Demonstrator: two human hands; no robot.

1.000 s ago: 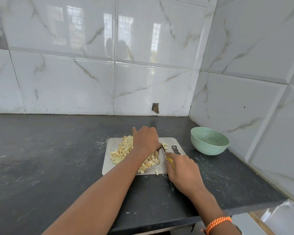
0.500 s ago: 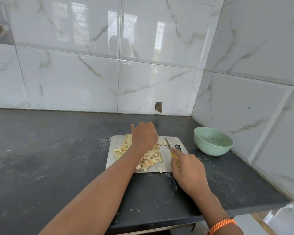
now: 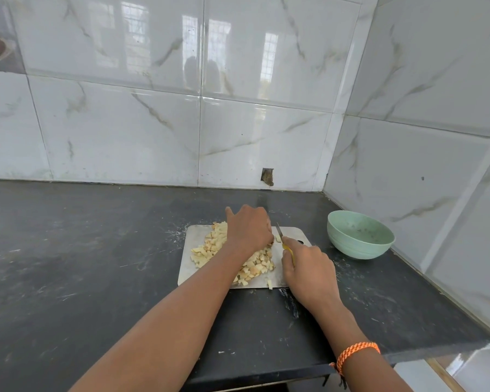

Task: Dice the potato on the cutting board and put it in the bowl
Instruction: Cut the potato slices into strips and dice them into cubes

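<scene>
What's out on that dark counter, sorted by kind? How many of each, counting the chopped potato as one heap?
Cutting boards: 1, the metal cutting board
Bowls: 1, the green bowl
Knives: 1, the knife with a yellow handle, held in the right hand
Heaps of diced potato: 1, the diced potato under the left hand
Total: 4

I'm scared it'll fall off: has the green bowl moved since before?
No. The green bowl sits just as far to the right of the cutting board as before; only the camera shifted.
</scene>
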